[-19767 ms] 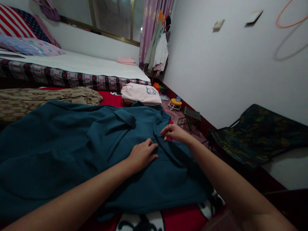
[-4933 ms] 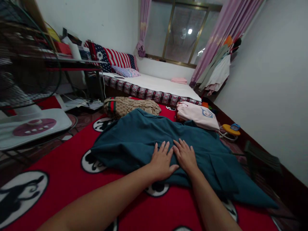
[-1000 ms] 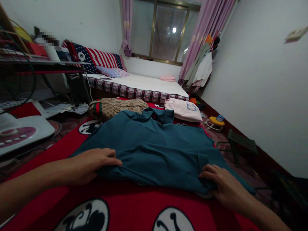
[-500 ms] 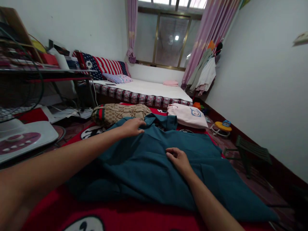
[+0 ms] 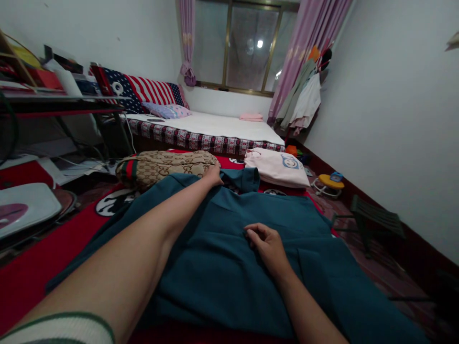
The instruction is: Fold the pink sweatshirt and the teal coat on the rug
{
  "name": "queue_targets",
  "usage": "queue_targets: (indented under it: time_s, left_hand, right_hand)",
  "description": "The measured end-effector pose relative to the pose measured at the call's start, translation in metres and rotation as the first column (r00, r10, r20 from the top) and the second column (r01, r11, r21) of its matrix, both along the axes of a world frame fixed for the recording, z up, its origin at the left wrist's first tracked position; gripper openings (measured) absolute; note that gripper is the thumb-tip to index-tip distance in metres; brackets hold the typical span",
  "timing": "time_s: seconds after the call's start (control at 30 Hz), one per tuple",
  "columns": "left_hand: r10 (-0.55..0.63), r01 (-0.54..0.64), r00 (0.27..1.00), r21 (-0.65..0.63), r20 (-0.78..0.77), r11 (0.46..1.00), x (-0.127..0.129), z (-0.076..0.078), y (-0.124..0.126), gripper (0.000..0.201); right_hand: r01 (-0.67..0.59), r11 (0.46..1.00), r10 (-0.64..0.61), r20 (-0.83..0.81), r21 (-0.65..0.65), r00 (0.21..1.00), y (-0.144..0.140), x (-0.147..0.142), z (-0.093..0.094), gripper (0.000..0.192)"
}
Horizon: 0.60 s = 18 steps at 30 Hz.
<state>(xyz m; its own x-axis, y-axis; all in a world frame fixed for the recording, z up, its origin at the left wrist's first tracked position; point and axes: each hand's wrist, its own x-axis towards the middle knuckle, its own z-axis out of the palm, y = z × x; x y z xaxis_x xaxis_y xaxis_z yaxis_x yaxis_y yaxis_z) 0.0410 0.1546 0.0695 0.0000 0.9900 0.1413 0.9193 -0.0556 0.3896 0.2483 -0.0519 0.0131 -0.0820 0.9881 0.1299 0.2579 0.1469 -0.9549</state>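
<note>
A large teal shirt (image 5: 229,272) lies spread before me, with its cuffed sleeve (image 5: 250,180) folded out at the far edge. My left hand (image 5: 214,175) stretches to the far side, beside that sleeve, with fingers extended and thumb apart; its fingertips are close to a tan patterned bag (image 5: 161,165). Over the middle of the shirt, my right hand (image 5: 266,241) is curled, thumb and forefinger pinched together at what looks like a small bit of the teal cloth.
Under the shirt is a red blanket (image 5: 32,272) with round black-and-white prints. A folded pink garment (image 5: 274,168) lies beyond it. On the right stand a dark folding stool (image 5: 376,217) and a small yellow-seated stool (image 5: 328,181). Farther back is a bed (image 5: 215,126).
My left hand has reached farther forward, and its arm now crosses more of the shirt. My right hand has stayed nearly in place while its fingers drew together. The view has tipped slightly down.
</note>
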Motion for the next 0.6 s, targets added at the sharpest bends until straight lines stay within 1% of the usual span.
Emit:
queue_targets:
  time_s: [0.07,0.1,0.13,0.17,0.23,0.27,0.3,0.33,0.37,0.4,0.43,0.47,0.5,0.53,0.57,0.6]
  left_hand:
    - [0.006,-0.006,1.000,0.003,0.019,1.000,0.002,0.003,0.004,0.060]
    - [0.004,-0.005,1.000,0.023,0.026,1.000,0.003,0.008,0.004,0.045]
    - [0.002,-0.004,0.999,0.055,0.037,0.998,0.003,0.015,0.003,0.035]
    - [0.000,-0.004,0.999,0.098,0.045,0.995,0.004,0.024,0.000,0.032]
    - [-0.045,0.020,0.995,0.246,0.095,0.969,0.005,0.045,-0.015,0.036]
    - [-0.104,0.051,0.985,0.349,0.135,0.936,0.005,0.055,-0.028,0.038]
    - [-0.193,0.091,0.965,0.463,0.178,0.882,0.004,0.065,-0.045,0.038]
    - [-0.319,0.146,0.925,0.581,0.207,0.800,0.001,0.072,-0.065,0.036]
    - [-0.445,0.219,0.874,0.659,0.195,0.719,-0.003,0.076,-0.090,0.035]
    - [-0.555,0.322,0.818,0.680,0.150,0.659,-0.008,0.076,-0.117,0.035]
    - [-0.657,0.467,0.749,0.637,0.083,0.613,-0.016,0.072,-0.145,0.035]
    - [-0.752,0.631,0.659,0.534,0.013,0.562,-0.024,0.064,-0.174,0.035]
    - [-0.822,0.776,0.568,0.359,-0.043,0.518,-0.034,0.054,-0.201,0.039]
    - [-0.861,0.854,0.502,0.209,-0.085,0.477,-0.043,0.041,-0.225,0.043]
    - [-0.880,0.884,0.464,0.107,-0.101,0.455,-0.052,0.027,-0.245,0.048]
    - [-0.883,0.887,0.461,0.032,-0.088,0.460,-0.060,0.013,-0.262,0.051]
  right_hand:
    - [-0.009,1.000,0.009,-0.021,-0.002,1.000,-0.001,0.001,0.000,0.024]
    - [-0.009,1.000,0.009,-0.037,-0.004,0.999,-0.001,0.001,0.001,0.025]
    - [-0.004,1.000,0.003,-0.060,-0.008,0.998,-0.001,0.001,0.001,0.026]
    - [0.011,1.000,-0.012,-0.095,-0.014,0.995,-0.001,0.002,0.001,0.029]
    - [0.067,0.997,-0.073,-0.203,-0.037,0.976,0.000,0.003,0.002,0.038]
    - [0.105,0.993,-0.116,-0.272,-0.054,0.955,0.001,0.003,0.003,0.044]
    - [0.137,0.988,-0.154,-0.348,-0.072,0.925,0.002,0.004,0.003,0.050]
    - [0.158,0.983,-0.183,-0.424,-0.092,0.887,0.002,0.005,0.004,0.055]
    - [0.161,0.981,-0.195,-0.496,-0.111,0.846,0.002,0.007,0.004,0.060]
    - [0.152,0.981,-0.196,-0.559,-0.124,0.806,0.002,0.008,0.005,0.065]
    - [0.135,0.982,-0.189,-0.608,-0.133,0.771,0.002,0.009,0.005,0.069]
    - [0.119,0.983,-0.182,-0.640,-0.140,0.747,0.003,0.009,0.006,0.072]
    - [0.107,0.984,-0.177,-0.654,-0.145,0.735,0.003,0.010,0.006,0.075]
    - [0.103,0.983,-0.177,-0.652,-0.150,0.737,0.003,0.010,0.006,0.076]
    - [0.102,0.984,-0.175,-0.637,-0.149,0.751,0.003,0.009,0.006,0.077]
    - [0.105,0.984,-0.171,-0.610,-0.142,0.773,0.003,0.009,0.006,0.078]
